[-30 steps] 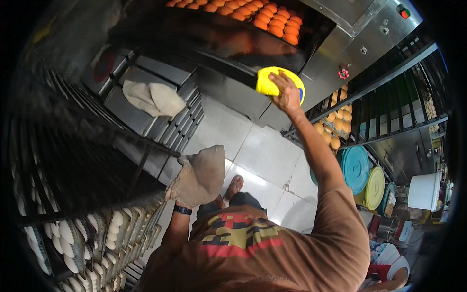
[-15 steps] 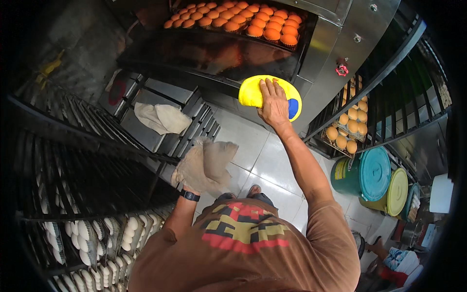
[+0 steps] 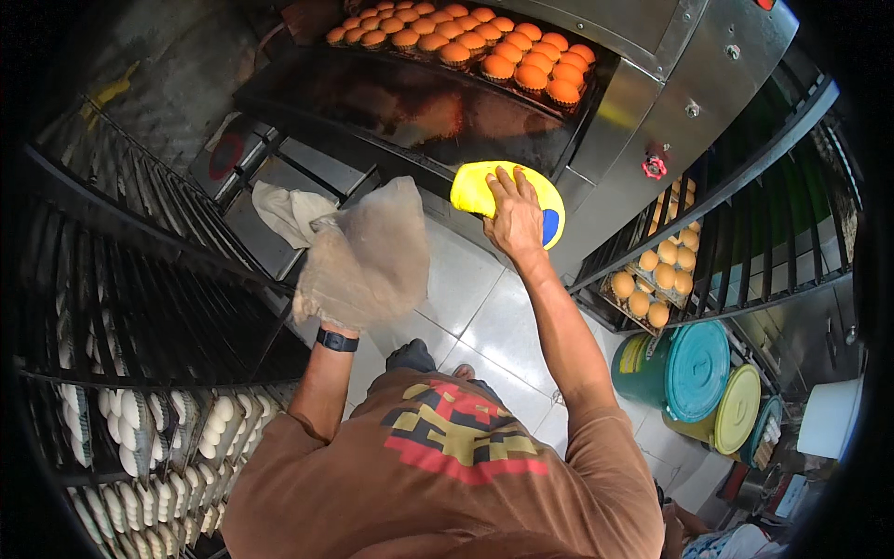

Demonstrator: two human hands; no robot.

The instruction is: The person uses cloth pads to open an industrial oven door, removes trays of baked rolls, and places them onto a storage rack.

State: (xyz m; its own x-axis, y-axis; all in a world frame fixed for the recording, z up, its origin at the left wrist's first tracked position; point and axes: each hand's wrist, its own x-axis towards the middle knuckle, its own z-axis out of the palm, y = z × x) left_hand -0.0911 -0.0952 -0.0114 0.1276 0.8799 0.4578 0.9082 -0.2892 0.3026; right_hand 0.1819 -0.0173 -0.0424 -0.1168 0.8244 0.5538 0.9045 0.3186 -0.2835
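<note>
Fingers (image 3: 504, 184) of the right hand (image 3: 516, 226) are extended and slightly apart, laid across the upper face of a yellow pad (image 3: 474, 189) with a blue patch; whether the thumb closes beneath cannot be seen. The pad is positioned at the front edge of the dark oven plate (image 3: 372, 101); contact between the two cannot be confirmed. On the plate's far side, browned buns (image 3: 454, 53) in fluted cups are arranged in rows. The left hand (image 3: 341, 327) is largely covered by a grey-beige cloth (image 3: 372, 252), so the state of its fingers cannot be determined. A second, paler cloth (image 3: 287, 212) lies on metal trays (image 3: 326, 168) beyond it. Left side: racked trays of pale dough pieces (image 3: 220, 424). Right side: a black rack (image 3: 745, 276) with baked buns (image 3: 664, 276), above lidded buckets (image 3: 698, 371).
</note>
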